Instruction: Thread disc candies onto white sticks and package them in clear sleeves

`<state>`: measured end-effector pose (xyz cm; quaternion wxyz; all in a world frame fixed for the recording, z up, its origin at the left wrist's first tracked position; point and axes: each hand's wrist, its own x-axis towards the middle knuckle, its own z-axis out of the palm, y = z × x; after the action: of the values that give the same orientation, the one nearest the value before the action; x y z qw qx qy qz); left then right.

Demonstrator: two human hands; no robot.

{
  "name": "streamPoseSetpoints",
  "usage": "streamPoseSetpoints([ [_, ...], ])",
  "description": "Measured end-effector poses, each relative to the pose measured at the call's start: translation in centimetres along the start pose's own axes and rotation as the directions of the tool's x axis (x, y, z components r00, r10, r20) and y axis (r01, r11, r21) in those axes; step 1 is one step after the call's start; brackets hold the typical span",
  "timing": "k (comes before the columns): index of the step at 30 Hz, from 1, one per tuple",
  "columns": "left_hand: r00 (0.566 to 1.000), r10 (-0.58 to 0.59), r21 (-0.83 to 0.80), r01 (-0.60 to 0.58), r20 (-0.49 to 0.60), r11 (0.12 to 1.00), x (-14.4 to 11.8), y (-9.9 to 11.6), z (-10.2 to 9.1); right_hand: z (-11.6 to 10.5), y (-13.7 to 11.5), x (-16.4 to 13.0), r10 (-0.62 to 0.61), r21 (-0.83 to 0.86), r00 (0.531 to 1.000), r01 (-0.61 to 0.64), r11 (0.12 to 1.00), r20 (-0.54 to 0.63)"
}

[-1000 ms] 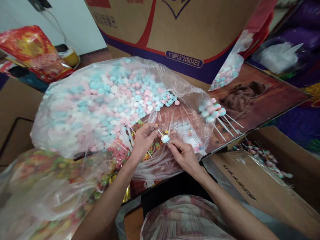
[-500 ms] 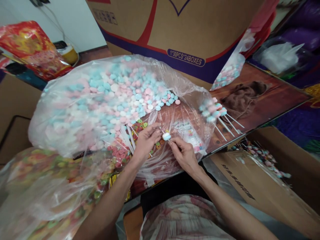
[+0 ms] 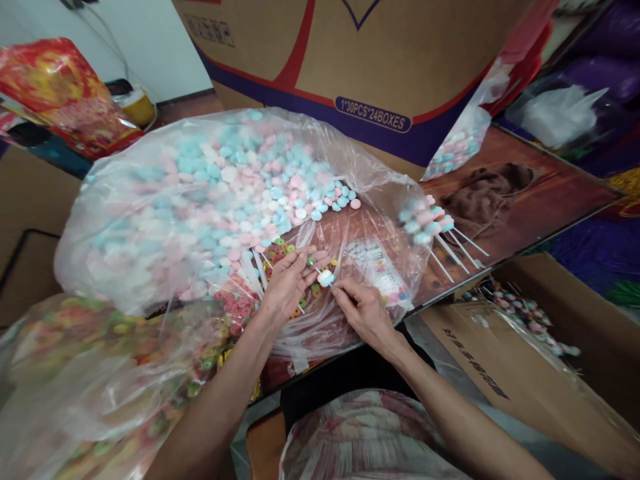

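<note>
The clear bag (image 3: 200, 200) at centre held pale blue, pink and white sweets. The cardboard box (image 3: 400, 53) at the top was brown with red and navy stripes. The bag (image 3: 55, 87) at upper left was red and yellow.

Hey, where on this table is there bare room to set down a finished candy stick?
The bare brown tabletop right of the finished sticks, bordered by the carton behind and the table's front edge, looks free. It is crowded left of that: the big candy bag and both hands, left hand and right hand, fill the space.
</note>
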<state>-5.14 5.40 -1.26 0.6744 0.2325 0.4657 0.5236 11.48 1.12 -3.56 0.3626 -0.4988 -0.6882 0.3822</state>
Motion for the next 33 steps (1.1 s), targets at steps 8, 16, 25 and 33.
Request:
streamPoseSetpoints([
  [8,0.997,-0.072,-0.032,0.073,0.024,0.997,-1.0,-0.8,1.0,-0.2,0.0,-0.1,0.004,0.080,0.997,0.002,0.997,-0.071],
  [16,0.984,-0.123,0.078,0.114,0.126,0.990,-2.6,-2.5,3.0,-0.1,0.3,-1.1,0.110,0.189,0.980,-0.077,0.979,-0.167],
  [25,0.872,0.486,0.850,-0.298,0.057,0.435,2.5,3.3,-2.0,0.0,0.3,-0.7,0.183,0.246,0.968,-0.138,0.959,-0.170],
  [33,0.827,0.500,0.966,-0.198,0.257,-0.169,7.1,4.4,-2.5,0.4,0.3,-0.5,0.193,0.256,0.970,-0.151,0.955,-0.147],
])
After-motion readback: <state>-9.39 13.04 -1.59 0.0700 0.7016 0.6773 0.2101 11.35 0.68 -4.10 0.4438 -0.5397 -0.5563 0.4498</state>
